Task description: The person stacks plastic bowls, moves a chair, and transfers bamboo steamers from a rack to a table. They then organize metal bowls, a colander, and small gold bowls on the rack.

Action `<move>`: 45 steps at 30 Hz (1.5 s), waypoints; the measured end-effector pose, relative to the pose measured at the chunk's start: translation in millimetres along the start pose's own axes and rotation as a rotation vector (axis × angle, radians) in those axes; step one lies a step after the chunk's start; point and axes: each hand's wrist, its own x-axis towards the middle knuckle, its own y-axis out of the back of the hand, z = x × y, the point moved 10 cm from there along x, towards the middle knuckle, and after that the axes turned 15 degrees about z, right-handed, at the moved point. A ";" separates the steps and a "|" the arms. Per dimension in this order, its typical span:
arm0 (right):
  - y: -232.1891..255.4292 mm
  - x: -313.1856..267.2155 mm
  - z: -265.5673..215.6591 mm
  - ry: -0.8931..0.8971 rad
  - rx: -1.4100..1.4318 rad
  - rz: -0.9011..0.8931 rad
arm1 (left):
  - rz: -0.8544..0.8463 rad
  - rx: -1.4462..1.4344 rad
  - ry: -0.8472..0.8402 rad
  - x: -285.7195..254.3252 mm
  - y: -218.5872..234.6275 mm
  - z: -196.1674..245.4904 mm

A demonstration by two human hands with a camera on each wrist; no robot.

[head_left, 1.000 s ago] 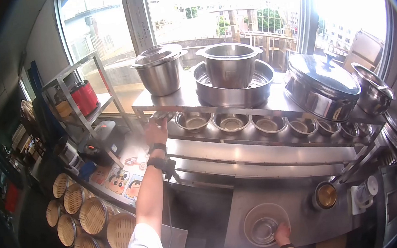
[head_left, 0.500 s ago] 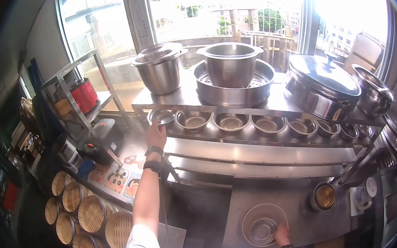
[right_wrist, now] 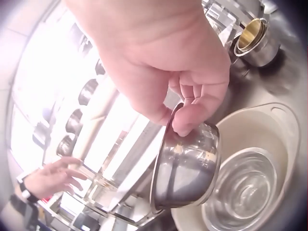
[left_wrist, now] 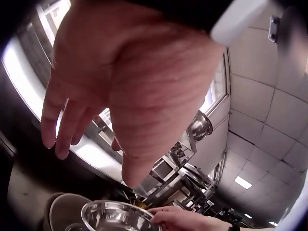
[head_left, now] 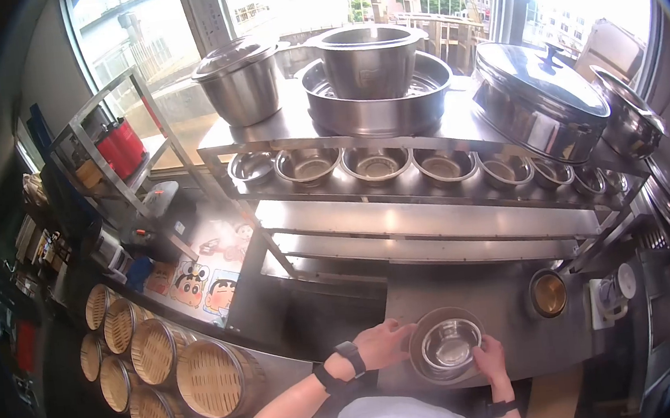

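Observation:
My right hand (right_wrist: 168, 72) pinches the rim of a small stainless steel bowl (right_wrist: 185, 171) between thumb and fingers. The bowl is tilted on its side in the right wrist view, over a beige plastic basin (right_wrist: 288, 127). Inside that basin lies another shiny bowl (right_wrist: 243, 190). In the head view the held bowl (head_left: 451, 346) overlaps the basin. My left hand (head_left: 382, 345) is at the basin's left side, fingers loosely extended and nothing in them. The left wrist view shows its palm side, with the held bowl (left_wrist: 120, 216) below.
A steel shelf (head_left: 424, 211) carries a row of steel bowls (head_left: 307, 166), with large pots (head_left: 369, 64) on top. Right of the basin stand a steel container (head_left: 549, 293) and a white jug (head_left: 613, 291). Bamboo steamers (head_left: 210, 378) line the left.
My left hand has left the leftmost bowl on the shelf and come down beside the basin. My right hand has raised a steel bowl at the basin. The head view has tipped downward.

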 end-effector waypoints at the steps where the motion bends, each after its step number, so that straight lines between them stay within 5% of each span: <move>1: -2.6 -7.0 0.6 -0.173 0.185 -0.066 | 0.026 0.016 -0.069 -5.9 -14.6 12.4; 6: -16.4 -21.3 -24.3 -0.301 0.595 -0.237 | 0.079 -0.177 -0.005 -5.3 -26.9 35.5; 11: -51.3 -8.6 21.9 -0.402 0.632 -0.290 | 0.411 -0.090 0.116 -4.4 32.0 -2.8; 13: -55.3 8.1 46.3 0.144 -0.163 -0.137 | 0.557 -0.013 0.181 -5.1 65.0 -35.4; 14: -62.3 5.8 61.1 0.152 -0.159 -0.142 | 0.640 0.023 0.216 -4.7 85.7 -51.9; 16: -78.5 -0.4 75.2 0.393 -0.638 -0.156 | 0.750 0.074 0.328 -3.9 119.0 -97.4; 18: -88.1 1.5 86.1 0.333 -0.717 -0.223 | 0.850 0.167 0.427 -0.7 151.8 -138.7; 20: -101.3 10.7 117.8 0.321 -0.747 -0.208 | 1.030 0.346 0.340 5.1 184.2 -163.7; 22: -107.3 17.5 129.5 0.297 -0.757 -0.187 | 0.968 0.336 0.515 15.1 199.8 -213.2; 26: -98.3 25.4 125.1 0.243 -0.739 -0.080 | 1.029 0.410 0.510 28.4 219.3 -285.1; 31: -94.3 28.3 123.5 0.225 -0.714 -0.054 | 0.953 0.387 0.739 37.3 238.7 -289.2; 38: -87.2 21.8 122.8 0.143 -0.626 -0.079 | 0.913 0.388 0.689 38.5 234.3 -288.1; 43: -79.5 23.4 122.4 0.195 -0.482 0.022 | 1.146 0.437 0.435 29.2 216.5 -220.0; 44: -72.2 25.0 122.8 0.159 -0.439 0.046 | 0.985 0.246 0.509 34.9 195.1 -207.6; 45: -61.7 21.6 108.3 0.122 -0.348 0.055 | 0.896 0.230 0.408 39.2 170.9 -179.3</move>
